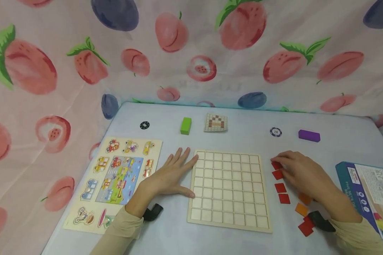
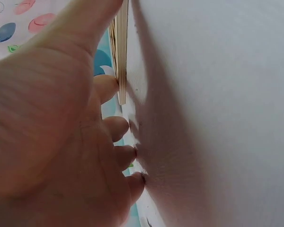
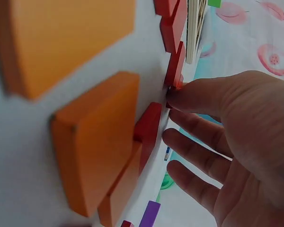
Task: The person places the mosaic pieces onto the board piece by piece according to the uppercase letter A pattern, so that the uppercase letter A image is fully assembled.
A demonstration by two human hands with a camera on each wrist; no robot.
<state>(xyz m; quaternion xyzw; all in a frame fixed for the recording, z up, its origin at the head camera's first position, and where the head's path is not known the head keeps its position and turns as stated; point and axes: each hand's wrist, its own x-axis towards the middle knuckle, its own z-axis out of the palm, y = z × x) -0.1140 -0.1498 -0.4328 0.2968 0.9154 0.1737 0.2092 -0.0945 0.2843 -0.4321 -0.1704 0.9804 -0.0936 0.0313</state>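
A pale wooden grid board lies in the middle of the table. My left hand has its fingers spread, with the index fingertip and thumb touching the board's left edge; in the left wrist view the fingertips rest on the cloth. Right of the board, several red square tiles form a loose column. At its far end my right hand pinches a red tile between thumb and index finger, the tile partly hidden. Orange tiles and more red tiles lie near the right wrist.
A vehicle peg puzzle lies left of the board. Behind stand a green block, a small pattern card, a purple block and two round chips. A blue box lies at the right.
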